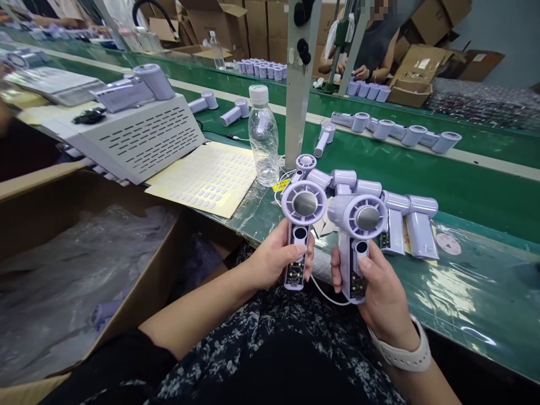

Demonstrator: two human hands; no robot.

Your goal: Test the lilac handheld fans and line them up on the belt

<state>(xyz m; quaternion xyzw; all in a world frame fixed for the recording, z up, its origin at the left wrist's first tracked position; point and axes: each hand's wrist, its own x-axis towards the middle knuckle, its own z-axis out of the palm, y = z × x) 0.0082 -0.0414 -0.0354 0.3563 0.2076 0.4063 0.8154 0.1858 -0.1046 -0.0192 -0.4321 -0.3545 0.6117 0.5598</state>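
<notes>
My left hand (282,256) is closed around the handle of a lilac handheld fan (304,203), its thumb resting by the control on the front. A second lilac handheld fan (358,216) is gripped in my right hand (379,281), the thumb likewise on the front of the handle. Both fans stand upright side by side with round grilles facing me, and the open handles show circuit boards. A white cable (331,298) runs to the bottom of the right fan. Just beyond my hands, several more lilac fans (422,225) lie on the green bench.
A clear plastic bottle (264,138) stands beside a metal post (298,84). Left of it are a sticker sheet (211,180) and a vented white box (147,135). An open carton (160,264) sits low left. Fans lie along the conveyor (485,163); a person (373,50) works across it.
</notes>
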